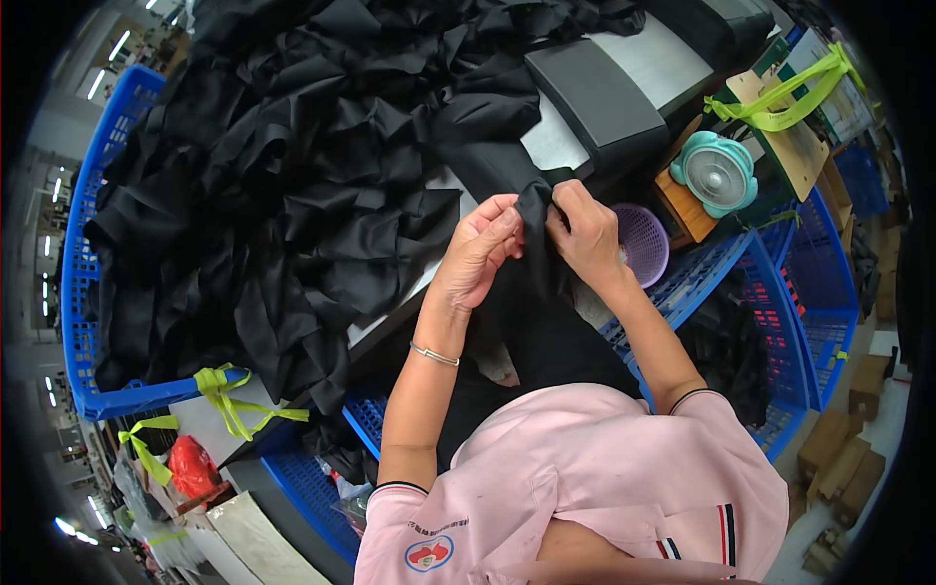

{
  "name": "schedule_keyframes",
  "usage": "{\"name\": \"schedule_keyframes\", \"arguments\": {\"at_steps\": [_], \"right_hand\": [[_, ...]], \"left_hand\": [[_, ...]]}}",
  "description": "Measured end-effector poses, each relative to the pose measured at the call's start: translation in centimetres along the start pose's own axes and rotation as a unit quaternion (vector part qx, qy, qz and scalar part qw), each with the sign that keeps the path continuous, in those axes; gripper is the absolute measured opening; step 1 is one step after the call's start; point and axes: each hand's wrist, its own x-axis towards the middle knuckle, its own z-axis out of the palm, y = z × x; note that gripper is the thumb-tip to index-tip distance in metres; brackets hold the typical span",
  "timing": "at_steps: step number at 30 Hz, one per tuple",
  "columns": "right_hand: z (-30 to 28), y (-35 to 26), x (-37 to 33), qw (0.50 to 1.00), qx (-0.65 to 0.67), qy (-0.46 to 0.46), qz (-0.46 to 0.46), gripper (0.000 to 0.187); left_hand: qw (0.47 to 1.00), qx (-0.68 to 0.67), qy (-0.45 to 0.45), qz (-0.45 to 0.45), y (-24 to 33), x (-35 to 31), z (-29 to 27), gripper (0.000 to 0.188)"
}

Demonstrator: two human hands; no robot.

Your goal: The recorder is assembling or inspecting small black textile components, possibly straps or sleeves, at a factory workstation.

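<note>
Black cloth [535, 226] pinched at either side by left hand [482, 251] and right hand [585, 234]; best keep span between evenly taut, clear of heaped fabric [244, 195].

Cloth [535, 226] central, fabric heap [263, 185] left, fan [717, 174] right

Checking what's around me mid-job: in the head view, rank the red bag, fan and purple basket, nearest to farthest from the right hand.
1. Purple basket, just right of the right hand.
2. Fan, farther right, higher in view.
3. Red bag, far off, lower left.
</note>
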Motion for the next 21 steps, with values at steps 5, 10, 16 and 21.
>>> {"name": "schedule_keyframes", "arguments": {"at_steps": [5,10,16,21], "right_hand": [[-1.5,-2.5,-0.6,0.934,0.304,-0.028,0.186,0.025],[-3.1,-1.0,-3.3,0.549,0.679,-0.234,0.428,0.045],[-3.4,-2.5,-5.1,0.421,0.79,-0.259,0.363,0.052],[-4.8,-3.3,-5.0,0.44,0.797,-0.226,0.346,0.065]], "left_hand": [[0.995,-0.085,-0.053,0.027,-0.9,-2.8,-0.4,0.022],[0.983,-0.169,-0.022,0.075,-1.5,-5.5,-1.3,0.043],[0.976,-0.18,-0.094,0.082,-1.4,-7.5,0.0,0.065],[0.971,-0.207,-0.081,0.085,-1.5,-7.8,0.2,0.059]]}}
